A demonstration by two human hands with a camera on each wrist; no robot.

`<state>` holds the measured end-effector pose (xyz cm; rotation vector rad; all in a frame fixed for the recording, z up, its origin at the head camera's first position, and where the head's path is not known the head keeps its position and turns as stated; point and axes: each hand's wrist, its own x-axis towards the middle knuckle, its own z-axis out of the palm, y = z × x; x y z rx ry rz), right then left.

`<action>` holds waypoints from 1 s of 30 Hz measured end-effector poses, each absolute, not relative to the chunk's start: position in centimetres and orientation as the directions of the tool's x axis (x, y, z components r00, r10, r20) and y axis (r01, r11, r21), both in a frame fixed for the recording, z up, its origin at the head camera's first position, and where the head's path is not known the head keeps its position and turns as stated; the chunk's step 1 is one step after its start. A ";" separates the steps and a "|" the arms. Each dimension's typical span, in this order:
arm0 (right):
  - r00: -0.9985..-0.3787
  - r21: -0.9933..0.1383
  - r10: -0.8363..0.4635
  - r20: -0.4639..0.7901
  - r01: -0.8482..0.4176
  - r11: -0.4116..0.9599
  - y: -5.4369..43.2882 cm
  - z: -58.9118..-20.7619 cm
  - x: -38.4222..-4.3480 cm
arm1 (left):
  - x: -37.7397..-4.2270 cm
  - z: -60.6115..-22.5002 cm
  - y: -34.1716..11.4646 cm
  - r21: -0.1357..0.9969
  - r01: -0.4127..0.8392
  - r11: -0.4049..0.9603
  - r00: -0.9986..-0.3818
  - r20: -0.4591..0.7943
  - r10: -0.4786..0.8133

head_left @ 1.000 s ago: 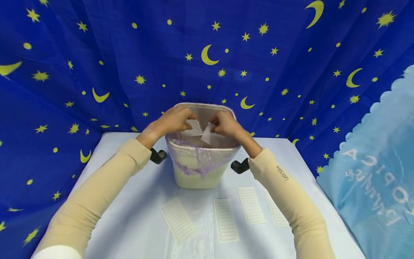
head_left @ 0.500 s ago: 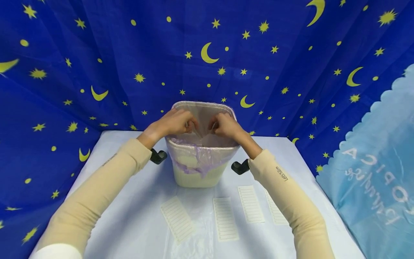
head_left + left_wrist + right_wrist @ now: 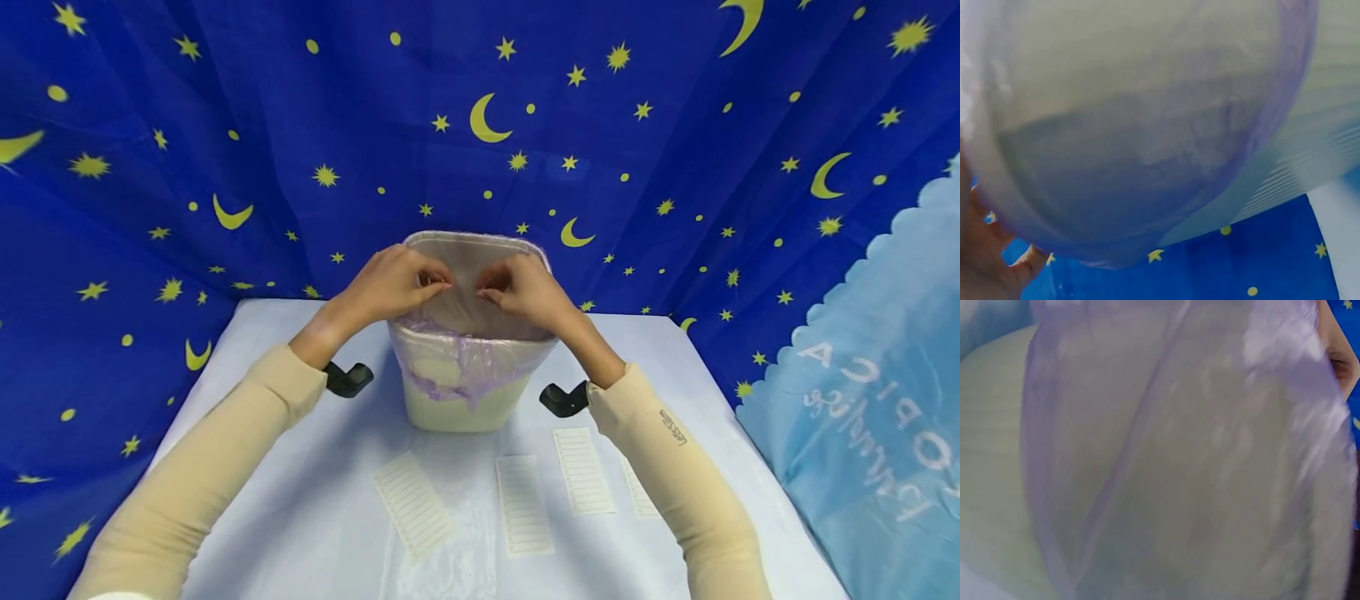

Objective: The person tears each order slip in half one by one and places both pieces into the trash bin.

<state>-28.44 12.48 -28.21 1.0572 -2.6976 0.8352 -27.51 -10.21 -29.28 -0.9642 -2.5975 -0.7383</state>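
A cream wastebasket stands on the table, lined with a translucent purple-tinted trash bag folded over its rim. My left hand is over the left side of its mouth, fingers loosely bent and thumb stretched toward the middle. Facing it across the opening, my right hand has the same loose bend. No paper shows between the fingers of either hand. In the left wrist view, the bag fills most of the picture, with the left hand at the lower left. The right wrist view is mostly bag.
Several lined paper slips lie in front of the wastebasket, among them a tilted one, a middle one and one farther right. The right forearm partly covers another slip. A blue star-printed cloth hangs behind the table.
Both hands held torn white paper pieces over the wastebasket a second ago; the pieces have gone from the fingers. The hands have lifted slightly and loosened. The slips on the table have stayed put.
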 end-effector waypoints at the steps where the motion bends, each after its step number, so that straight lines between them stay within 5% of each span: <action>1: -0.738 -0.454 -0.594 0.320 -0.670 0.587 12.4 -28.1 -28.2 | -27.3 -29.2 -10.3 0.362 0.678 0.639 -0.730 0.434 0.529; 17: -0.585 -0.463 -0.628 0.514 -0.805 0.372 11.9 -27.9 -22.3 | -22.2 -28.8 -11.6 0.132 0.862 0.489 -0.416 0.735 0.535; 30: -0.454 -0.393 -0.609 0.650 -0.887 0.241 11.4 -31.0 -19.0 | -18.9 -30.5 -12.4 0.028 0.905 0.424 -0.278 0.793 0.542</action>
